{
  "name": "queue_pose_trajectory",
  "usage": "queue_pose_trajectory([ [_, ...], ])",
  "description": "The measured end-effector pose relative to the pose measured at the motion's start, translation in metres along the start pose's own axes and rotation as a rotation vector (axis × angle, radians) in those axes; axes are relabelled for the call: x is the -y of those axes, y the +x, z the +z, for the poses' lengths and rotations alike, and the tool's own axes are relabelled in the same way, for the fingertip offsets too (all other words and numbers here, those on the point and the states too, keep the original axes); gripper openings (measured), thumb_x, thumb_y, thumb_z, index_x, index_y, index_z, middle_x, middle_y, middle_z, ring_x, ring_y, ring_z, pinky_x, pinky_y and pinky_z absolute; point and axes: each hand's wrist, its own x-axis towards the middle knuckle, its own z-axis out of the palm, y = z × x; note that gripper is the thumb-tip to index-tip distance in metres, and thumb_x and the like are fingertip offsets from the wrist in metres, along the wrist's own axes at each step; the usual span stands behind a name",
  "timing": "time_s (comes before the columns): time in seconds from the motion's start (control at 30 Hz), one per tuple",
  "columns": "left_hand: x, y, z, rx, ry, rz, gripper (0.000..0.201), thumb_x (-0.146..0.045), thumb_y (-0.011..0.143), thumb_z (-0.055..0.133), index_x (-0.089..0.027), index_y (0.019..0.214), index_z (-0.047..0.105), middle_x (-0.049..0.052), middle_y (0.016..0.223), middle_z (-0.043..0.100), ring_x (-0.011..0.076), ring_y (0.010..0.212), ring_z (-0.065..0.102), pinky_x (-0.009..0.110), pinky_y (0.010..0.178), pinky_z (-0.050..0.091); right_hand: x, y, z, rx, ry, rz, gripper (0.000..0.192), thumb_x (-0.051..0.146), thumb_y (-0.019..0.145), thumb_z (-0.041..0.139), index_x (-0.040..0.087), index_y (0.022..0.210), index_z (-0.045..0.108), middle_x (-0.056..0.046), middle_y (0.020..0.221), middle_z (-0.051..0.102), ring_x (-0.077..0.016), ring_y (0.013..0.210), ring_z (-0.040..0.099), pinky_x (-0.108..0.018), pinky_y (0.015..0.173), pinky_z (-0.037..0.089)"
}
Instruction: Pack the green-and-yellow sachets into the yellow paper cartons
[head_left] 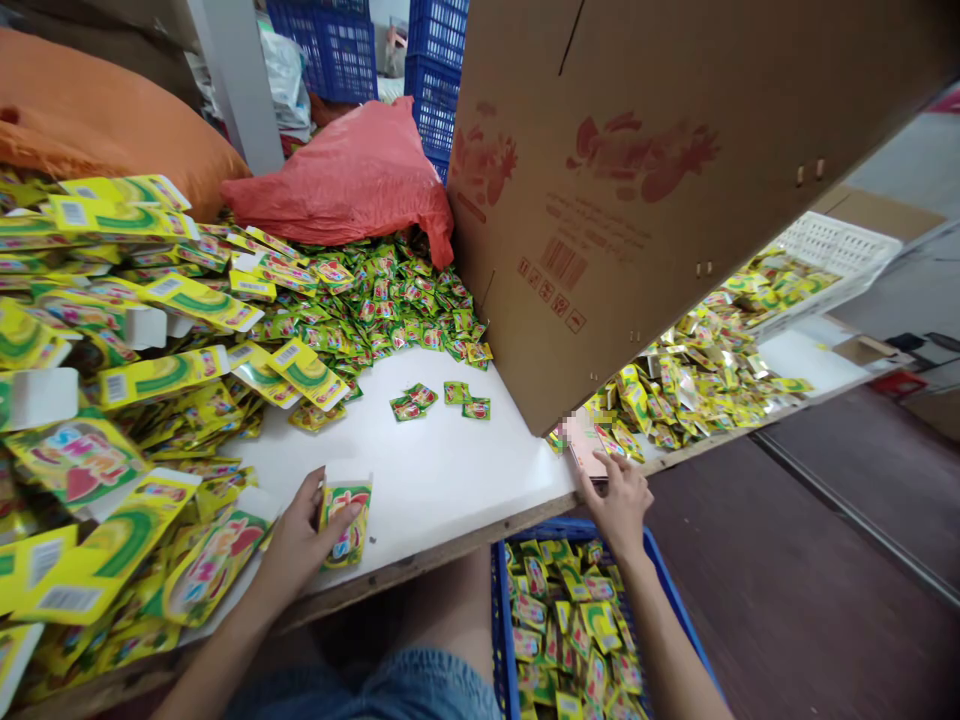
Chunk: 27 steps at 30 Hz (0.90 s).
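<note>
My left hand [310, 530] is closed around a small yellow-green printed box [349, 520], its thumb across the front; the box stands on the white tabletop with its top flap up. At the table's front edge, my right hand [621, 497] has its fingers apart and touches a flat pink thing [586, 447] that looks like a phone, partly blurred. Between and beyond my hands, two small groups of green sachets [466, 399] lie on the white table [442, 470]. Beside my left hand is a heap of flattened or empty yellow boxes [172, 375].
A large cardboard carton [600, 200] stands tilted on the table. Green sachets [390, 300] pile up behind, near a red bag [352, 180]. More yellow packets [682, 385] lie at right, by a white basket [844, 255]. Below, a blue crate [501, 640] holds filled packets.
</note>
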Motion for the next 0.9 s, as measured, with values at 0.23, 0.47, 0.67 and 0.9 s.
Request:
queue_pose_trajectory([
  [0.23, 0.002, -0.0002, -0.0005, -0.022, 0.03, -0.02, 0.062, -0.046, 0.069, 0.063, -0.015, 0.118, 0.041, 0.009, 0.093, 0.068, 0.0249, 0.081, 0.065, 0.034, 0.068, 0.053, 0.0003, -0.0048, 0.0018, 0.004, 0.004, 0.01, 0.045, 0.05, 0.079, 0.043, 0.023, 0.113, 0.054, -0.01, 0.115, 0.046, -0.0277, 0.101, 0.042, -0.041, 0.083, 0.031],
  [0.47, -0.0019, -0.0016, -0.0008, -0.005, 0.024, -0.007, 0.059, -0.044, 0.071, 0.062, -0.016, 0.118, 0.04, 0.008, 0.094, 0.067, 0.0235, 0.08, 0.065, 0.033, 0.068, 0.052, 0.0007, -0.0044, 0.0019, 0.009, -0.005, 0.013, 0.041, 0.048, 0.079, 0.044, 0.024, 0.11, 0.056, -0.01, 0.115, 0.046, -0.0281, 0.102, 0.041, -0.042, 0.084, 0.03],
  [0.67, -0.0048, -0.0023, -0.0007, -0.083, 0.041, -0.016, 0.065, -0.046, 0.064, 0.066, -0.015, 0.116, 0.045, 0.008, 0.089, 0.069, 0.0256, 0.08, 0.065, 0.035, 0.067, 0.053, 0.0015, -0.0046, 0.0019, -0.01, 0.014, 0.036, 0.047, 0.051, 0.079, 0.042, 0.022, 0.115, 0.052, -0.011, 0.115, 0.047, -0.0292, 0.102, 0.042, -0.043, 0.084, 0.03],
  [0.9, -0.0037, -0.0029, 0.0008, -0.09, 0.023, -0.018, 0.064, -0.043, 0.064, 0.067, -0.014, 0.117, 0.046, 0.008, 0.089, 0.069, 0.0251, 0.08, 0.065, 0.035, 0.069, 0.052, 0.0033, -0.0049, 0.0045, -0.013, 0.013, 0.07, 0.054, 0.054, 0.079, 0.041, 0.018, 0.118, 0.049, -0.013, 0.114, 0.048, -0.0307, 0.101, 0.042, -0.044, 0.083, 0.031],
])
